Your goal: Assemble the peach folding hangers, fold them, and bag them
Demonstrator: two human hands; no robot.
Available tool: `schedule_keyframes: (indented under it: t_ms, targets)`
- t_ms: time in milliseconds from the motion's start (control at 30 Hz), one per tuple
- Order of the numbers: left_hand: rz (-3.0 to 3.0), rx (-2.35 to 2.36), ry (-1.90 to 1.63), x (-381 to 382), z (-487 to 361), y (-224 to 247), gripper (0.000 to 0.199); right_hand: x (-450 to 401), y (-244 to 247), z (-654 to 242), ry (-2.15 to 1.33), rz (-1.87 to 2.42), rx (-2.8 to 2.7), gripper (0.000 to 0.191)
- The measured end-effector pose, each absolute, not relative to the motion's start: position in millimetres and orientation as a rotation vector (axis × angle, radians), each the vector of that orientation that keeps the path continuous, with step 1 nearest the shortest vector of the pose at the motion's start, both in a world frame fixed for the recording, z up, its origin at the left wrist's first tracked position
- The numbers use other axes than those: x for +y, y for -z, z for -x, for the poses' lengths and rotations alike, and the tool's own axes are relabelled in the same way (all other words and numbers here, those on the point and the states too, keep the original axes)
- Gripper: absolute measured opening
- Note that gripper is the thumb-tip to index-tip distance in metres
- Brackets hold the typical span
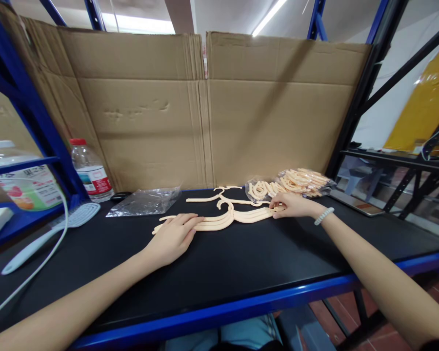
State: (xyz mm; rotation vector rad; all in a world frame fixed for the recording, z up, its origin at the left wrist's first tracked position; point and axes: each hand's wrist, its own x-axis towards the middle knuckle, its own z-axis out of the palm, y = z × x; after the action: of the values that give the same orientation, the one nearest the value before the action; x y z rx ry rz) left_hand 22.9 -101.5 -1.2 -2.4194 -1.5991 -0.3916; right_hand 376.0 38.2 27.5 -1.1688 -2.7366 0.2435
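Several cream-coloured hangers lie stacked on the black table top, their hooks bunched at the middle. My left hand rests over the left arms of the stack, palm down with the fingers stretched out. At the right ends of the stack, my right hand has its fingers pinched on the hanger tips. Behind the stack lies another cream hanger, apart at its left arm. A plastic bag of cream pieces sits behind my right hand, with more curved cream pieces in clear plastic beside it.
An empty-looking clear bag lies at the back left. Further left are a red-capped bottle, a pale hairbrush and a white cable. A phone-like slab is at the right. Cardboard stands along the back.
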Motion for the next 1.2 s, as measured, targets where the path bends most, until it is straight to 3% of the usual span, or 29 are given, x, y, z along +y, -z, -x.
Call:
schedule_keyframes:
  t_ms: [533,933,1200]
  targets:
    - [2.423,-1.599,0.408,-101.7,-23.3,2.0,0.036,39.7,-26.3,-376.1,-0.294,1.101,-2.669,0.021]
    - [2.429,-1.599,0.456,-101.0,-23.4,2.2,0.035,44.4,-24.8,-373.7,-0.138,1.048,-2.464,0.020]
    - [2.614,-1.293,0.521,-110.1,-32.0,-5.8,0.033,43.1,-25.6,-371.4,-0.020,1.093,-2.311,0.023]
